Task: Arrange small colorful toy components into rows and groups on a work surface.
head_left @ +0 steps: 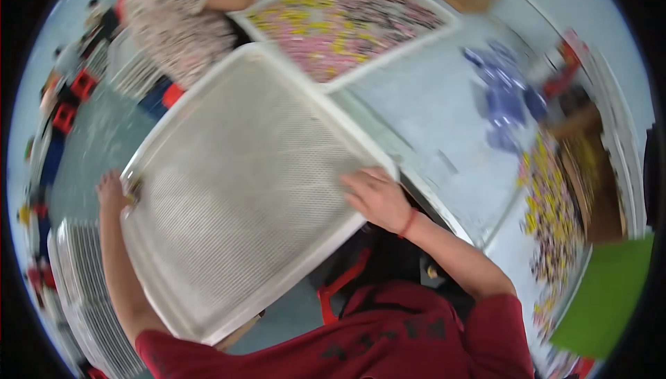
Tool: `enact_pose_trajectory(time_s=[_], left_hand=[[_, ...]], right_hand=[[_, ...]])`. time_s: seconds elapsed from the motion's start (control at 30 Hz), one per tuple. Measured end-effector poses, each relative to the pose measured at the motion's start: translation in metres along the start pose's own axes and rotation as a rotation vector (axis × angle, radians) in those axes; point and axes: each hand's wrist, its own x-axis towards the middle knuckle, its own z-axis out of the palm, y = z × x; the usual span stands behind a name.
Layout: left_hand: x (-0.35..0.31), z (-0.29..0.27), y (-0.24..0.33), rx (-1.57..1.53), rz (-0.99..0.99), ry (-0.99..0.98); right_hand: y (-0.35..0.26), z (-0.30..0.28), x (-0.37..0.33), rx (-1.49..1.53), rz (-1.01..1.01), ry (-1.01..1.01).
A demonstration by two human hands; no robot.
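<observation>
A large white plastic tray (236, 150) with a perforated bottom and raised rim is held out in front of me, tilted across the view. Nothing lies in it. My left hand (112, 192) grips its left side near a handle slot, with the fingers at the outer edge. On the opposite side, my right hand (380, 197) is closed over the rim, its fingers reaching over the inner surface. A red band circles the right wrist. Motion blur softens the tray and both hands.
On the pale table (409, 95), another white tray (388, 67) holds many small pink, yellow and dark pieces. A person (177, 18) reaches to it. Crumpled bluish plastic (505, 91), loose pieces (548, 205) and a cardboard box (602, 178) lie right; stacked trays (97, 296) stand left.
</observation>
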Motion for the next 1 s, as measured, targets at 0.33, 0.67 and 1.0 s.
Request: enact_pose_trajectory(time_s=[0.33, 0.67, 1.0], left_hand=[[-0.048, -0.218, 0.28, -0.542, 0.957, 0.983], [-0.145, -0.263, 0.476, -0.406, 1.572, 0.804], [-0.277, -0.289, 0.659, -0.924, 1.674, 0.688]], right_hand=[[-0.002, -0.039, -0.047, -0.125, -0.017, 0.229], [0.026, -0.074, -0.183, -0.367, 0.732, 0.154], [0.057, -0.101, -0.248, -0.365, 0.686, 0.234]])
